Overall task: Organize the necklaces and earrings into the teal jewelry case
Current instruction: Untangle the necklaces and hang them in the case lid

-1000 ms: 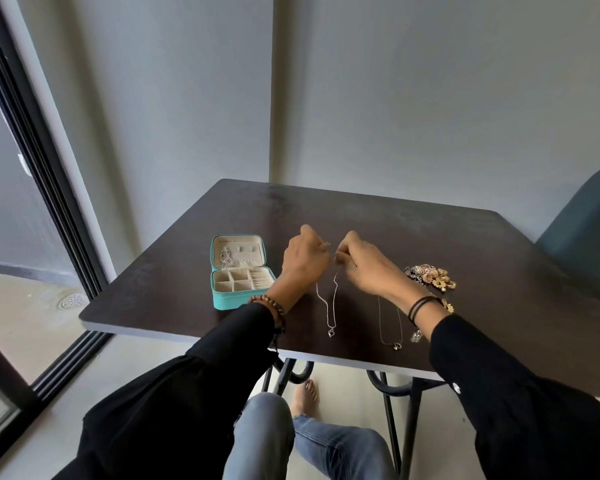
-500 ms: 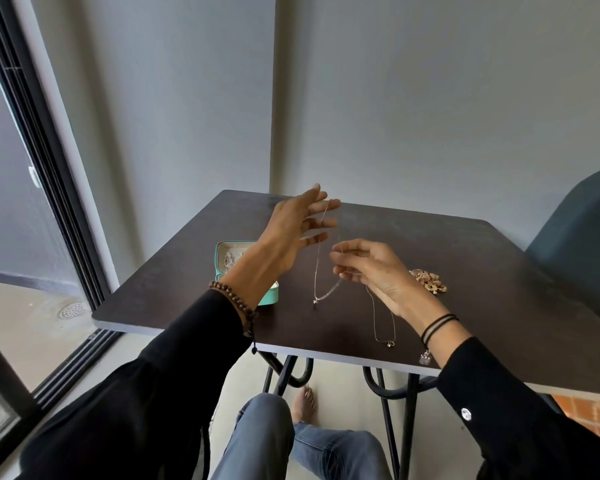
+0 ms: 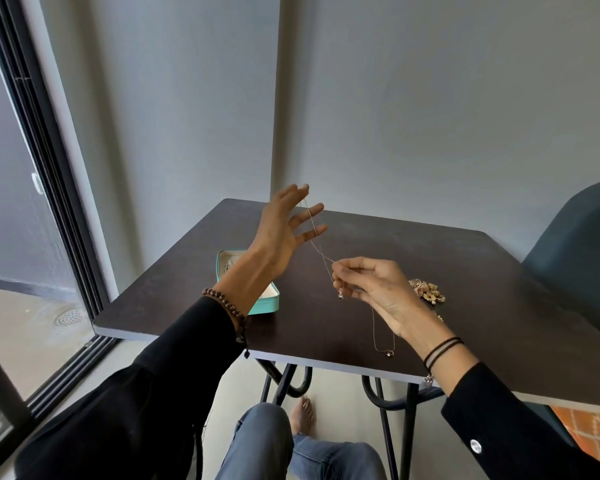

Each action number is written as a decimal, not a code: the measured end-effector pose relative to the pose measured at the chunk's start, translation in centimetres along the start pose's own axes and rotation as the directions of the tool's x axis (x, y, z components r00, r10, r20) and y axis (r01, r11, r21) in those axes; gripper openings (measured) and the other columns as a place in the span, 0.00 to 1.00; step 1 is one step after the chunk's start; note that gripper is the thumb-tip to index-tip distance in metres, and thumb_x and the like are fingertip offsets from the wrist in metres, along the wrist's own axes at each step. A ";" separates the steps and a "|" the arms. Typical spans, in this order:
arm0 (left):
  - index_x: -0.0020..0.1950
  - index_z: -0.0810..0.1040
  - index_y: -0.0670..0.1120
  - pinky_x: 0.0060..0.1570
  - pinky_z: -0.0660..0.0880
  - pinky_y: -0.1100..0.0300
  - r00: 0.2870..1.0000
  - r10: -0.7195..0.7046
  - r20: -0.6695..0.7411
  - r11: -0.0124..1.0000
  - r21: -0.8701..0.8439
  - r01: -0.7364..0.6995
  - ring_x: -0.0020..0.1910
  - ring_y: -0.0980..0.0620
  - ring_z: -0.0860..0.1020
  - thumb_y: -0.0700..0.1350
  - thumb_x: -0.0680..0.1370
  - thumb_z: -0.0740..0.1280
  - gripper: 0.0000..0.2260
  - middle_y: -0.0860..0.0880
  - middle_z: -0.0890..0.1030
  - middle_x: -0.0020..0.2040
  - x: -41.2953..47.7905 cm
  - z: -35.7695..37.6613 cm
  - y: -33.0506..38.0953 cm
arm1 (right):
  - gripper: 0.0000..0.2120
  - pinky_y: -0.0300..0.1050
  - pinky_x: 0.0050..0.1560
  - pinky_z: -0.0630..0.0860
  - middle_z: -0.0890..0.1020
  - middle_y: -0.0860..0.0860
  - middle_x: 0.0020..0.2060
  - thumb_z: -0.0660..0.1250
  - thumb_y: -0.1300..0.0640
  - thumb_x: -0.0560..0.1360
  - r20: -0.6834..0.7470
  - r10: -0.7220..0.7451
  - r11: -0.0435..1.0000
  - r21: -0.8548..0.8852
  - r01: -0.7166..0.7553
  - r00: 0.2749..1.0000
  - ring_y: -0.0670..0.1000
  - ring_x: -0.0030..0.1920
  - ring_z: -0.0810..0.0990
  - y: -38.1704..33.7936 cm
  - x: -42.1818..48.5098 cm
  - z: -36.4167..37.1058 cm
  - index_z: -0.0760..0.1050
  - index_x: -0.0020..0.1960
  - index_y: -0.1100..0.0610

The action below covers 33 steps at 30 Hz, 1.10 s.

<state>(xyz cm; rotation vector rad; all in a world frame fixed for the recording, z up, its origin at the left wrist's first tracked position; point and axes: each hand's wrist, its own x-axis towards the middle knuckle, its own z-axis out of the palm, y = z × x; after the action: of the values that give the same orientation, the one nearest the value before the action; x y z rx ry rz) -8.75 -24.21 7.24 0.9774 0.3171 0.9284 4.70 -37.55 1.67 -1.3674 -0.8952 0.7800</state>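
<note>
Fingers of the left hand [image 3: 278,233] are spread wide and straight. Only the thumb and first finger at the top seem to pinch one end of a thin necklace [image 3: 317,249]. The chain is so fine that this pinch is hard to make out. It runs tight down toward 5 o'clock to the right hand [image 3: 378,289]. That hand's thumb and first finger pinch it, and its other fingers curl under. A tiny pendant [image 3: 340,296] hangs just below, too small to make out.

At 9 o'clock from the right hand, the teal jewelry case [image 3: 264,306] sits open on the dark table [image 3: 499,306]. The left wrist covers most of it. Something small and silver sits in the raised lid. I cannot tell what is in the pale tray. A second necklace [image 3: 383,344] lies flat at 6 o'clock from the right hand, its top hidden under that hand. A pile of gold earrings [image 3: 426,291] lies at 3 o'clock, just beside the hand and partly behind it.

The left hand is lifted high above the table. The right hand is lower, near the table top. A bead bracelet [image 3: 227,308] is on the left wrist and black bands [image 3: 442,349] are on the right. A dark chair [image 3: 579,254] is cut off at the right edge.
</note>
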 end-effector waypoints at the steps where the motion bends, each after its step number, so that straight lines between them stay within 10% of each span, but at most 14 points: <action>1: 0.76 0.66 0.43 0.54 0.82 0.43 1.000 -0.003 0.000 1.000 0.023 0.003 0.63 0.43 0.81 0.45 0.82 0.67 0.23 0.46 0.73 0.72 -0.1 -0.1 -0.2 | 0.13 0.49 0.58 0.82 0.87 0.58 0.46 0.76 0.60 0.73 0.010 -0.022 1.000 -0.008 0.022 1.000 0.54 0.48 0.86 -0.4 0.0 0.1 0.84 0.56 0.64; 16: 0.70 0.72 0.44 0.44 0.79 0.51 0.975 -0.040 0.218 0.893 0.446 -0.063 0.30 0.49 0.76 0.59 0.84 0.57 0.22 0.43 0.85 0.46 -1.3 0.0 -1.5 | 0.05 0.40 0.46 0.76 0.86 0.49 0.41 0.75 0.56 0.76 -0.118 -0.250 0.961 -0.149 0.231 0.961 0.44 0.42 0.80 -4.5 1.4 1.0 0.84 0.51 0.56; 27: 0.72 0.68 0.46 0.38 0.77 0.55 0.968 -0.104 0.229 0.895 0.446 -0.009 0.27 0.52 0.72 0.59 0.84 0.57 0.22 0.43 0.85 0.44 -1.9 -0.3 -1.5 | 0.10 0.45 0.51 0.81 0.87 0.51 0.41 0.70 0.55 0.80 -0.031 0.005 0.990 0.139 0.000 1.000 0.49 0.42 0.86 -3.2 1.1 1.5 0.77 0.57 0.61; 33: 0.69 0.71 0.44 0.36 0.78 0.57 0.978 -0.082 0.193 0.905 0.426 -0.008 0.27 0.52 0.70 0.57 0.85 0.56 0.20 0.42 0.85 0.44 -2.1 -0.4 -1.8 | 0.15 0.41 0.40 0.78 0.78 0.52 0.35 0.70 0.53 0.80 -0.001 0.084 0.972 0.221 -0.082 0.996 0.44 0.26 0.69 -3.3 0.6 1.2 0.77 0.58 0.64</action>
<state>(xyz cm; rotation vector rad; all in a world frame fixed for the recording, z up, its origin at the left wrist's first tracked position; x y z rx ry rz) -9.31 -26.00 5.20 1.4551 0.3681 0.7253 3.78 -36.66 4.99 -1.2171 -0.7239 0.9079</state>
